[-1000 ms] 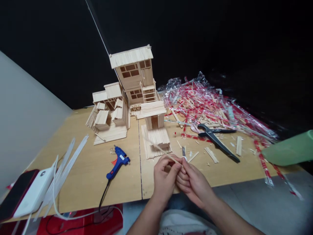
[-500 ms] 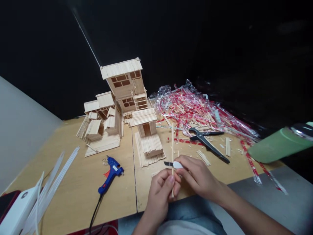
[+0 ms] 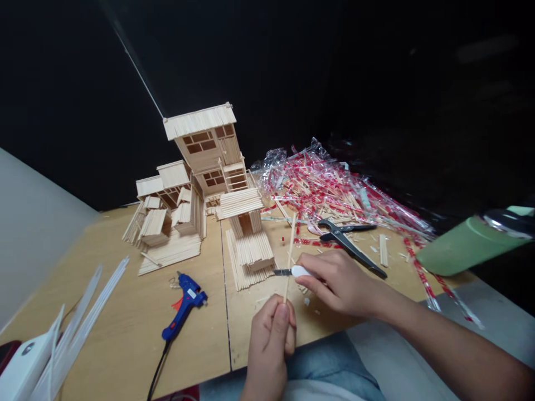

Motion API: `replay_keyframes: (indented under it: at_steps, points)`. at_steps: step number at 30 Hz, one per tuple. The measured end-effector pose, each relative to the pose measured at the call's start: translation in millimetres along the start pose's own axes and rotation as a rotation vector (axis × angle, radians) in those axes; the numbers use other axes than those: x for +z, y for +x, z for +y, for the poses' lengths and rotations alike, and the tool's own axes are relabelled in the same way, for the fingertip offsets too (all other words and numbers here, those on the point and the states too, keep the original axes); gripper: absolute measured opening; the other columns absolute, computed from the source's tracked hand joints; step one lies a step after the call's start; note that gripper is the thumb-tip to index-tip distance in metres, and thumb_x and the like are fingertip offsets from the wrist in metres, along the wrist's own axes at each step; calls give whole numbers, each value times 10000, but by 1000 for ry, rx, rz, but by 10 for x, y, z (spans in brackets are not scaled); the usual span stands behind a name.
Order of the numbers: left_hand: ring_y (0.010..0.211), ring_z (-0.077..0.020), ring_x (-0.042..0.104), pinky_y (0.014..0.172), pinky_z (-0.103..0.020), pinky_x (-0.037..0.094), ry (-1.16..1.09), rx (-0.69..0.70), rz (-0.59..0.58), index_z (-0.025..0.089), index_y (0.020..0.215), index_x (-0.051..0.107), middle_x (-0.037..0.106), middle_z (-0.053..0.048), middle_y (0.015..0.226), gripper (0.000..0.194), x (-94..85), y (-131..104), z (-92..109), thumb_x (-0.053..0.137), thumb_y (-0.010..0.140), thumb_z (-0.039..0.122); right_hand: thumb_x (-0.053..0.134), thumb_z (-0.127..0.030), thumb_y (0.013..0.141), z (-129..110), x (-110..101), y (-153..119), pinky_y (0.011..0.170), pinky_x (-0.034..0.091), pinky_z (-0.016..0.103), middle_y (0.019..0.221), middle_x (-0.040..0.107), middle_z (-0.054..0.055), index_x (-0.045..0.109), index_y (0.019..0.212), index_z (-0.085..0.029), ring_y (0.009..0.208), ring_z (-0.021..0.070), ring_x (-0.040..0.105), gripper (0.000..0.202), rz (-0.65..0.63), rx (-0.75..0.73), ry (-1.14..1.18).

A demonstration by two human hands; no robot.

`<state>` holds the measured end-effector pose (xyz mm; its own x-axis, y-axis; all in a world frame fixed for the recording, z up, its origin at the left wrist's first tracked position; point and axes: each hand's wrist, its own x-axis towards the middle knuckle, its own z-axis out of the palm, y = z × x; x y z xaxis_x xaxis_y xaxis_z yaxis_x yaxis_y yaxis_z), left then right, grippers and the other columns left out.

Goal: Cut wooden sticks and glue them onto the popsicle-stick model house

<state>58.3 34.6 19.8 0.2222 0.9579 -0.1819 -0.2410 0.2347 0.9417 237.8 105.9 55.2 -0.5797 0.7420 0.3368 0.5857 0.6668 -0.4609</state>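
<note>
Low in the view, my left hand [image 3: 272, 331] is closed around the lower end of a thin wooden stick [image 3: 291, 245], which points up and away from me. My right hand [image 3: 334, 278] grips a utility knife with a white handle [image 3: 300, 271]. Its dark blade [image 3: 282, 272] lies across the stick, above my left fist. Just beyond the blade stands a model house [image 3: 204, 150] built of pale wooden sticks, with its small front porch [image 3: 253, 250] closest to my hands.
A blue hot glue gun [image 3: 184, 306] lies left of my hands, near white glue sticks [image 3: 102, 303]. Black pliers-like cutters [image 3: 353, 248] rest at the right. Behind them is a heap of red-and-clear wrappers [image 3: 326, 178] mixed with sticks. A green bottle [image 3: 463, 245] stands at the right edge.
My left hand has moved down the stick, away from the blade, and the stick now leans slightly right. My right hand has shifted a little away from me with the knife. The view has shifted slightly.
</note>
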Motion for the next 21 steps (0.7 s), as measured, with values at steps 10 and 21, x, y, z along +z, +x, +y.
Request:
replay_keyframes:
  at_steps: [10, 21]
  points:
    - [355, -48, 134, 379, -184, 122, -235, -84, -75, 183, 704, 476, 202, 124, 384, 422, -50, -31, -194, 555, 901, 547, 385, -413, 973, 857, -254, -31, 515, 201, 290, 494, 333, -51, 326, 618, -244, 471, 142, 344, 398, 489, 468, -72]
    - [316, -37, 78, 350, -151, 138, -424, -55, -162, 164, 1005, 582, 176, 145, 385, 296, 39, 1, -207, 547, 941, 452, 394, -330, 1003, 34, -72, -112, 559, 297, 283, 645, 541, 0, 460, 773, -218, 568, 155, 502, 263, -62, 63, 44]
